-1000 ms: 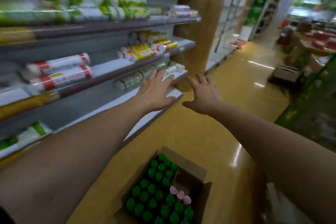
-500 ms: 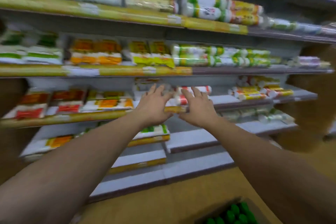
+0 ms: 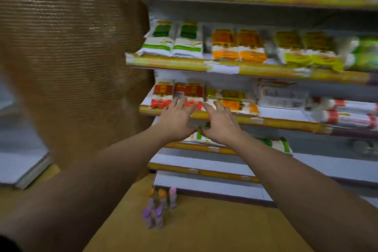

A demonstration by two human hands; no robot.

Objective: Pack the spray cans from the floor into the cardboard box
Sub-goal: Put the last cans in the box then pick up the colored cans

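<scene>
Honestly, the left hand [image 3: 176, 121] and right hand [image 3: 221, 124] were held out empty, fingers [image 3: 179, 102] spread. The cans [image 3: 157, 208] were bunched upright on the floor [image 3: 214, 231] by the bottom shelf [image 3: 204, 185]; neighbours could easily be toppled if one was grabbed hastily.

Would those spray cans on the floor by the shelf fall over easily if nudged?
Probably. The spray cans look tall and narrow and stand upright in a tight cluster, so a nudge would likely tip one into its neighbours. Being round, a fallen one would likely roll on the smooth floor.
</scene>
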